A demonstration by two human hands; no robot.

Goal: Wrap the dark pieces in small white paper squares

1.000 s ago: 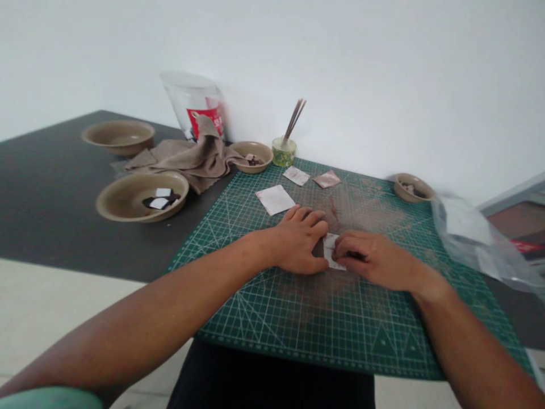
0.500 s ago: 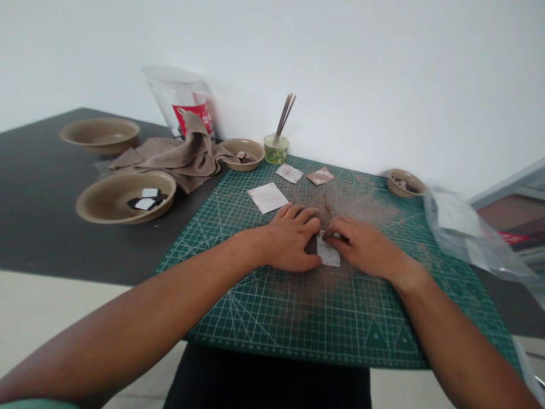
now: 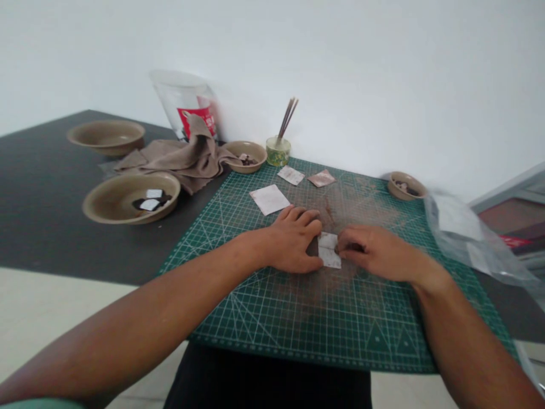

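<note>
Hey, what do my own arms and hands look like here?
Your left hand and right hand wear no gloves. A mint-green sleeve edge shows on your left arm; no sleeve shows on the right.

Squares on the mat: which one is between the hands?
The whitish square with a dark line across it, between left hand and right hand. The big white square, small pale square and brownish square lie farther back.

Craft workspace, likely: dusty gridded cutting mat [image 3: 298, 335], bowls [image 3: 106, 207] of small pieces [image 3: 150, 204], dark table [image 3: 38, 227].
</note>
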